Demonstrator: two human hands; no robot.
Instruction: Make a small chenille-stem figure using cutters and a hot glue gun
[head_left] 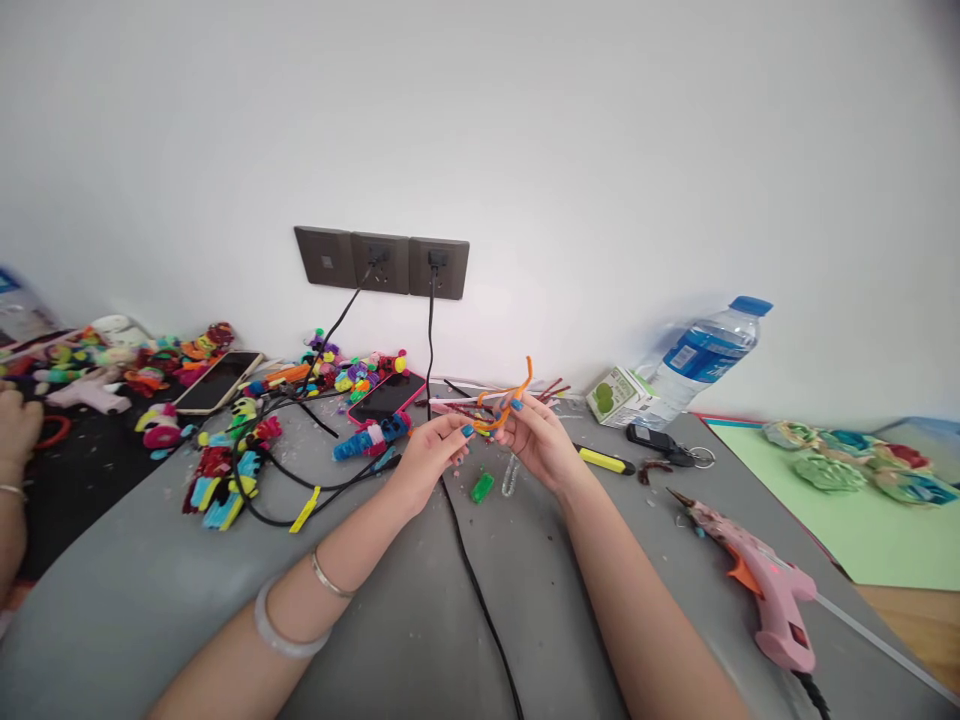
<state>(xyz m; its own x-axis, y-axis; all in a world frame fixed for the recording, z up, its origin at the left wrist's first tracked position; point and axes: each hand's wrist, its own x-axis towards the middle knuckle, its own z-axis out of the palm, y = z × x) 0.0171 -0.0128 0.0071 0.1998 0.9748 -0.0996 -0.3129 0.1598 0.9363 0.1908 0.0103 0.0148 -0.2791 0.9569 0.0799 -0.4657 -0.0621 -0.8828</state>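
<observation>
Pinching 1 bent orange pipe cleaner (523,388) above the bench (375,620), toward its wall-side edge, clamped at the lower end between thumb and finger of the left hand (439,445) and farther up in the fingers of the right hand (538,440). Showing below on the bench 1 green piece (482,487), with a yellow utility knife (606,460) to its right and a pink glue gun (776,590) near the right edge. Also showing, left of center, a blue fuzzy bundle (367,438) just beside a pink-edged smartphone (386,397).
</observation>
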